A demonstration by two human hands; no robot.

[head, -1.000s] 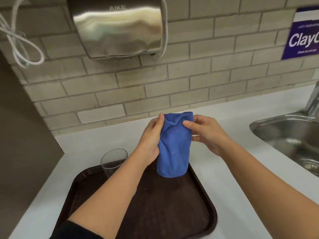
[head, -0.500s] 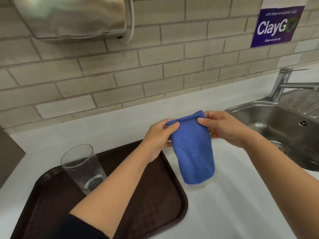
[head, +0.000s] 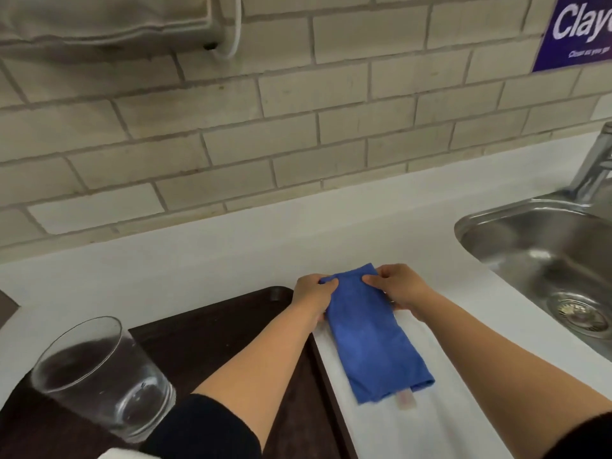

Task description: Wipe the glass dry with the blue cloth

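Observation:
The folded blue cloth (head: 371,336) lies lengthwise on the white counter just right of the dark brown tray (head: 231,329). My left hand (head: 314,293) pinches its far left corner and my right hand (head: 397,286) pinches its far right corner. The clear glass (head: 99,379) stands upright on the tray at the lower left, well apart from both hands. A pale tag sticks out from the cloth's near end.
A steel sink (head: 546,260) with a drain and a tap (head: 596,164) sits at the right. The tiled wall runs behind the white counter (head: 198,260), with a hand dryer (head: 109,21) high on the left and a purple sign (head: 576,31) at the top right.
Both hands have lowered the cloth from hanging in the air over the tray to resting on the counter right of the tray. The view has dropped lower, so the glass looks closer.

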